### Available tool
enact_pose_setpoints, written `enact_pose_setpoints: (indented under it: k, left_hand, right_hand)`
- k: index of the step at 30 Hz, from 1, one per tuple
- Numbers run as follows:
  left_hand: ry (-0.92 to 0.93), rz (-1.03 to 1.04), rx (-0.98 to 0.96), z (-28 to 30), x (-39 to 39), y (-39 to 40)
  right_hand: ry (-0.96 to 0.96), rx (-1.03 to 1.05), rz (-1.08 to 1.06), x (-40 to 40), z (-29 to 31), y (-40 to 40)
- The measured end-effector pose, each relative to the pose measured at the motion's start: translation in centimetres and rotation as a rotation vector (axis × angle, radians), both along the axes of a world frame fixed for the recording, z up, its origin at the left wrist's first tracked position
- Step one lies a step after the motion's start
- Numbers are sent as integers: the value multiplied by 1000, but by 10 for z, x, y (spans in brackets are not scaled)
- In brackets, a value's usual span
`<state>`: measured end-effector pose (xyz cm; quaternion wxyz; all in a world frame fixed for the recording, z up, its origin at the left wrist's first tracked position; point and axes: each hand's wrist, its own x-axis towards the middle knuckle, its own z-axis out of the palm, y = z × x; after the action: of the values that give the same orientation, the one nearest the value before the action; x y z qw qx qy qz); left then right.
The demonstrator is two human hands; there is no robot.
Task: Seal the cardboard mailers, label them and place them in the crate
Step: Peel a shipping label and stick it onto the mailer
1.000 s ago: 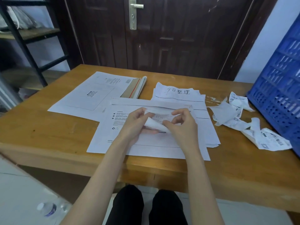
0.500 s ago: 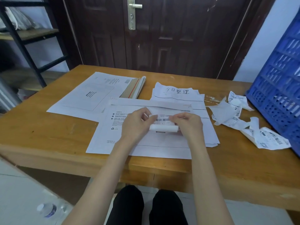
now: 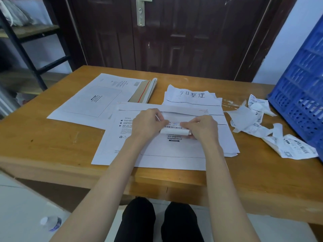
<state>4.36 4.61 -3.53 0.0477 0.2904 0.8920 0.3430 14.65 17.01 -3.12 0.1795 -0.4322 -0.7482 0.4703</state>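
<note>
Waybill label (image 3: 173,127): long axis left-right, each end pinched by left hand (image 3: 147,124) and right hand (image 3: 201,128) (backing curled below), over white mailer (image 3: 157,154); wooden table (image 3: 52,145).

A wooden table (image 3: 52,142) carries a white mailer (image 3: 122,154) at its near middle, a stack of mailers (image 3: 97,100) at far left, a sheaf of handwritten sheets (image 3: 192,96) behind, crumpled label backings (image 3: 272,131) at right, and a blue crate (image 3: 304,95) at the right edge.
</note>
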Motion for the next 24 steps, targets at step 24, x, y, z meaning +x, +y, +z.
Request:
enact_pose_setpoints:
  k: [24]
  left_hand:
    - [4, 53, -75, -12, -13, 13]
  right_hand:
    - [-78, 88, 5, -6, -7, 6]
